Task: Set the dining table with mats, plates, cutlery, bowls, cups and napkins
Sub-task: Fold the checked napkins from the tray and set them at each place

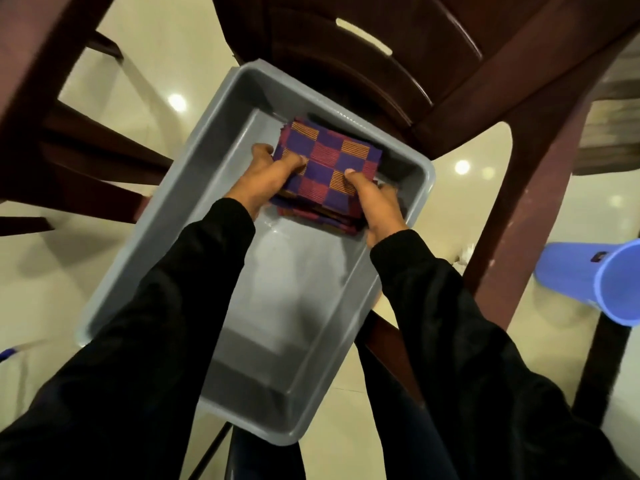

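Observation:
A stack of folded checked napkins (332, 161), purple, red and orange, lies at the far end of a grey plastic tub (194, 188). My left hand (266, 178) grips the stack's left edge, thumb on top and fingers underneath. At the near right corner my right hand (375, 202) grips the stack the same way. Both arms wear black sleeves. The rest of the tub's floor is bare.
The tub sits low among dark wooden chairs (415, 64) over a glossy cream tiled floor (41, 278). A wooden leg (526, 209) runs down at the right. A blue plastic bin (595, 282) lies tilted at the right edge.

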